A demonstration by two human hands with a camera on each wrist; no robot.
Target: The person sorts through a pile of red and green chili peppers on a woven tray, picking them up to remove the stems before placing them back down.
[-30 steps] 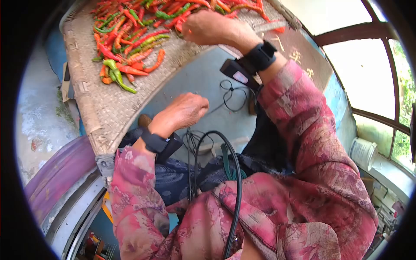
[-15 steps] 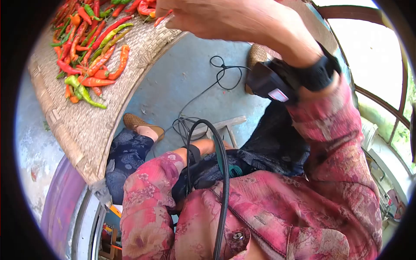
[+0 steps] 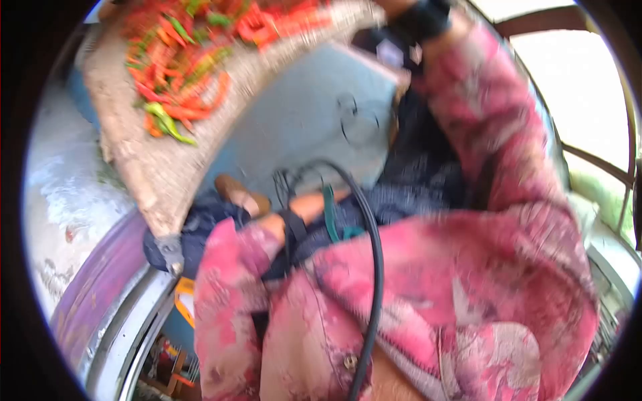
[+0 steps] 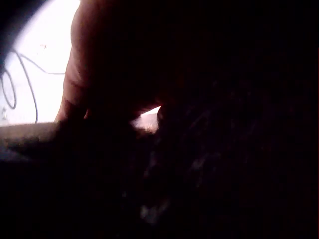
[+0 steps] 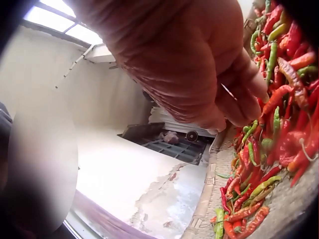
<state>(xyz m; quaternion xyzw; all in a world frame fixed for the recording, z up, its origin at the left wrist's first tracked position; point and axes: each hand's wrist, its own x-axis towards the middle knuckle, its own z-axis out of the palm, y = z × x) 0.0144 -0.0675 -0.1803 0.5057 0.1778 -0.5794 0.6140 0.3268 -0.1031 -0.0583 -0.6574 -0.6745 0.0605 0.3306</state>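
Red and green peppers (image 3: 177, 93) (image 5: 254, 169) lie heaped on a woven mat (image 3: 150, 177) (image 5: 204, 199). My right hand (image 5: 184, 64) is over the heap in the right wrist view, fingers loosely bent with the tips beside a red pepper (image 5: 276, 99); nothing is plainly gripped. In the head view only its wrist shows at the top edge. Low on the lap rests my left hand (image 3: 317, 204), partly behind a black cable (image 3: 374, 267). The left wrist view is very dark: a fairly straight finger (image 4: 75, 64) points down onto a dark surface.
A thin cord (image 3: 358, 127) lies on the blue floor (image 3: 307, 100) beyond the knees. The mat's corner (image 3: 167, 247) reaches beside the left leg. A window (image 3: 568, 80) stands on the right, and a pale wall (image 3: 57, 174) on the left.
My right hand has moved up and away from the body, over the peppers. My left hand has come down from beside the mat onto the lap. The head view has shifted.
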